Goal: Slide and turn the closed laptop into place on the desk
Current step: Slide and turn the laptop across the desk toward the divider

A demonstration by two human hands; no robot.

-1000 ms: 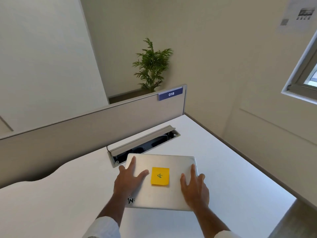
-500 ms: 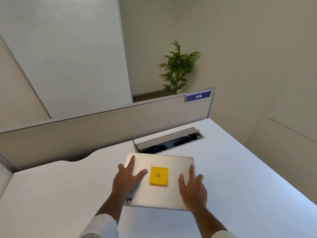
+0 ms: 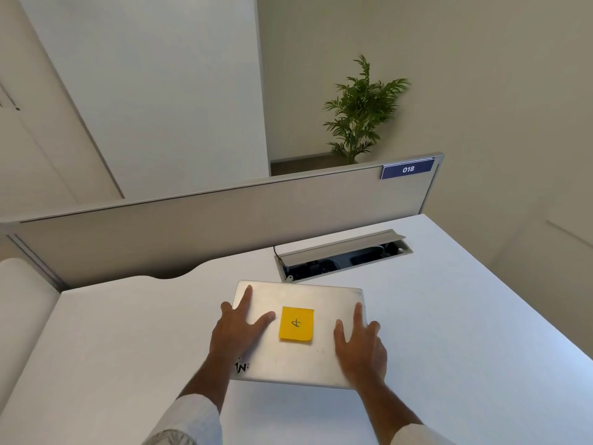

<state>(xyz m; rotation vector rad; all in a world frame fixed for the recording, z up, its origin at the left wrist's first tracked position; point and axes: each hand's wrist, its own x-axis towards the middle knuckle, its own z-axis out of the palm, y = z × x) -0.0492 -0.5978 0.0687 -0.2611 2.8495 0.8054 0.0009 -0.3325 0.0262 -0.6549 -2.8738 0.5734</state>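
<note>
The closed silver laptop (image 3: 324,358) lies flat on the white desk (image 3: 449,316), a yellow sticky note (image 3: 296,324) with a handwritten mark at the middle of its lid. My left hand (image 3: 236,332) rests flat on the lid's left part, fingers spread, forefinger reaching toward the far left corner. My right hand (image 3: 361,343) lies flat on the lid's right part, its outer fingers over the right edge. Neither hand curls around the laptop. A black sticker shows at the near left corner.
An open cable hatch (image 3: 343,255) with a raised grey flap sits in the desk just beyond the laptop, to its right. A beige partition (image 3: 192,229) with a blue "018" tag (image 3: 407,169) runs along the desk's far edge. A potted plant (image 3: 359,107) stands behind it.
The laptop has slid left along the desk with both hands on it; it now sits left of the cable hatch instead of right in front of it. The view has turned left.
</note>
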